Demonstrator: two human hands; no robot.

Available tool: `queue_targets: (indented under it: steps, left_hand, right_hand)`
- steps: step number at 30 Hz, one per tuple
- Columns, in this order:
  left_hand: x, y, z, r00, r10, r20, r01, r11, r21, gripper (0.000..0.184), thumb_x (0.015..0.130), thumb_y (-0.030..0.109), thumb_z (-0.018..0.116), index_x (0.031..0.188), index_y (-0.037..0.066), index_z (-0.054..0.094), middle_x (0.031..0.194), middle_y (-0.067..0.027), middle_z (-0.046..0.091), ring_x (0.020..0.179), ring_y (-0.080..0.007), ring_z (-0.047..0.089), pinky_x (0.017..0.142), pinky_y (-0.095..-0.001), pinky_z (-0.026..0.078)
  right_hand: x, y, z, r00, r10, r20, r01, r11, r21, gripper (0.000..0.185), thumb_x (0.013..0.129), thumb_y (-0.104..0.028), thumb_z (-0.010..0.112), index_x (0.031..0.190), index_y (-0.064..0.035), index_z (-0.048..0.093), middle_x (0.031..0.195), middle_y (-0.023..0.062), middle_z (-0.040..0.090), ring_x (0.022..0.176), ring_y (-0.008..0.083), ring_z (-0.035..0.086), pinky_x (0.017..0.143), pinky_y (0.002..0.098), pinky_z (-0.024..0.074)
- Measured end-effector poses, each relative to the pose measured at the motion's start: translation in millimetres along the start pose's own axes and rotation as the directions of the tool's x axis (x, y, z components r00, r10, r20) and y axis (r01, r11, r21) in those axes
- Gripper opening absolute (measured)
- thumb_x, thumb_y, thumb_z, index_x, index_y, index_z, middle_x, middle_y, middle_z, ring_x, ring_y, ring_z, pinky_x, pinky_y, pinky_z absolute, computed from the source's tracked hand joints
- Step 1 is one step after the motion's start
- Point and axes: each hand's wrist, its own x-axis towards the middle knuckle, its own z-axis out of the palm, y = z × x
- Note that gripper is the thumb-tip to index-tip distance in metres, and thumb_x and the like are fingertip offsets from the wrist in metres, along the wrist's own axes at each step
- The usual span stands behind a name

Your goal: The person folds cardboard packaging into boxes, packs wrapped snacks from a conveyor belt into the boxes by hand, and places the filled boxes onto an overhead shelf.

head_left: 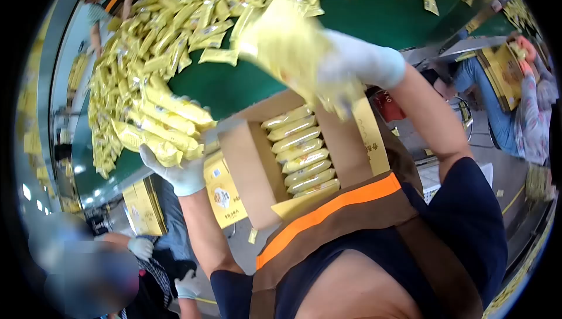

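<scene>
Yellow wrapped packets (167, 41) lie heaped on a green table surface (374, 17). My left hand (178, 172), in a white glove, is closed around several yellow packets (167, 123) at the near edge of the heap. In my right hand (357, 61), also gloved, is a bunch of yellow packets (281, 44), blurred by motion, above the far side of an open cardboard box (249, 167). Inside that box, a row of packets (304, 158) lies side by side. Parts of the fingers of both hands are hidden by packets.
Yellow printed cartons (222, 193) stand left of the box. A co-worker sits at lower left, their gloved hands (140, 247) near their lap. Another person holds a carton (500, 76) at the right. A third person leans over the heap's far left. A metal frame edges the table.
</scene>
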Motion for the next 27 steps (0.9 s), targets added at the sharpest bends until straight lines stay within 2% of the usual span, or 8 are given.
queue_targets:
  steps: [2, 3, 5, 8, 11, 14, 18, 27]
  left_hand:
    - [-11, -4, 13, 0.999, -0.024, 0.021, 0.027, 0.992, -0.121, 0.101, 0.076, 0.068, 0.062, 0.153, 0.012, 0.027, 0.144, -0.0214, 0.040, 0.131, -0.0407, 0.041, 0.113, -0.0606, 0.028]
    - [-14, -7, 20, 0.997, -0.052, 0.051, 0.061, 0.980, -0.190, 0.101, 0.075, 0.069, 0.063, 0.152, 0.013, 0.029, 0.144, -0.0209, 0.039, 0.131, -0.0398, 0.041, 0.114, -0.0604, 0.025]
    - [-16, -15, 24, 0.980, -0.086, 0.180, 0.147, 0.923, -0.357, 0.102, 0.073, 0.069, 0.065, 0.150, 0.012, 0.031, 0.142, -0.0214, 0.040, 0.130, -0.0392, 0.042, 0.114, -0.0602, 0.023]
    - [-22, -25, 30, 0.963, -0.138, 0.232, 0.226, 0.881, -0.416, 0.102, 0.074, 0.069, 0.065, 0.149, 0.008, 0.032, 0.138, -0.0227, 0.044, 0.125, -0.0412, 0.046, 0.113, -0.0586, 0.028]
    - [-46, -35, 23, 0.991, -0.134, -0.008, 0.132, 0.960, 0.246, 0.101, 0.076, 0.063, 0.066, 0.148, 0.002, 0.031, 0.138, -0.0181, 0.046, 0.125, -0.0344, 0.048, 0.113, -0.0479, 0.034]
    - [-45, -36, 41, 0.857, -0.455, 0.243, -0.136, 0.254, 0.958, 0.103, 0.065, 0.049, 0.076, 0.150, 0.008, 0.033, 0.124, -0.0166, 0.054, 0.116, -0.0353, 0.054, 0.102, -0.0464, 0.042]
    - [-49, -73, 57, 0.829, -0.459, 0.319, -0.498, -0.347, 0.795, 0.105, 0.059, 0.040, 0.079, 0.151, 0.015, 0.035, 0.108, -0.0177, 0.055, 0.103, -0.0378, 0.055, 0.090, -0.0439, 0.045]
    - [-65, -58, 75, 0.835, -0.323, 0.446, -0.532, -0.263, 0.805, 0.089, 0.064, 0.036, 0.080, 0.145, 0.023, 0.046, 0.105, -0.0146, 0.054, 0.102, -0.0337, 0.054, 0.088, -0.0436, 0.042]
  right_hand:
    - [-5, -35, 55, 0.975, 0.112, 0.194, 0.088, 0.605, -0.792, 0.084, 0.076, -0.044, 0.070, 0.147, -0.0095, 0.039, 0.109, 0.0167, 0.063, 0.090, 0.0302, 0.067, 0.074, 0.0378, 0.0550]
    - [2, -49, 83, 0.908, 0.335, 0.252, 0.182, 0.227, -0.957, 0.089, 0.073, -0.044, 0.071, 0.148, -0.0099, 0.038, 0.113, 0.0186, 0.062, 0.095, 0.0333, 0.066, 0.076, 0.0393, 0.0534]
    - [10, -24, 123, 0.818, 0.497, 0.290, 0.244, 0.158, -0.957, 0.082, 0.068, -0.036, 0.073, 0.143, -0.0153, 0.047, 0.108, 0.0174, 0.059, 0.098, 0.0338, 0.062, 0.084, 0.0387, 0.0486]
    - [24, 30, 142, 0.705, 0.640, 0.305, 0.062, 0.373, -0.926, 0.085, 0.069, -0.043, 0.070, 0.145, -0.0145, 0.044, 0.123, 0.0228, 0.058, 0.107, 0.0362, 0.061, 0.090, 0.0407, 0.0499]
    - [-20, 85, 168, 0.894, 0.357, 0.271, 0.260, 0.082, -0.962, 0.060, 0.089, -0.024, 0.058, 0.146, -0.0190, 0.043, 0.119, 0.0185, 0.058, 0.099, 0.0315, 0.061, 0.079, 0.0401, 0.0483]
    - [-39, 92, 174, 0.829, 0.529, 0.180, 0.123, 0.143, -0.982, 0.054, 0.094, -0.022, 0.050, 0.147, -0.0234, 0.041, 0.125, 0.0112, 0.058, 0.107, 0.0284, 0.060, 0.086, 0.0414, 0.0469]
    - [-75, 74, 170, 0.928, 0.266, 0.260, 0.200, 0.233, -0.952, 0.043, 0.090, -0.024, 0.055, 0.132, -0.0207, 0.058, 0.126, 0.0158, 0.056, 0.108, 0.0321, 0.060, 0.087, 0.0449, 0.0489]
    - [-77, 102, 161, 0.992, 0.114, 0.052, -0.025, 0.586, -0.810, 0.035, 0.091, -0.035, 0.056, 0.119, -0.0142, 0.063, 0.104, 0.0127, 0.065, 0.105, 0.0298, 0.060, 0.094, 0.0408, 0.0463]
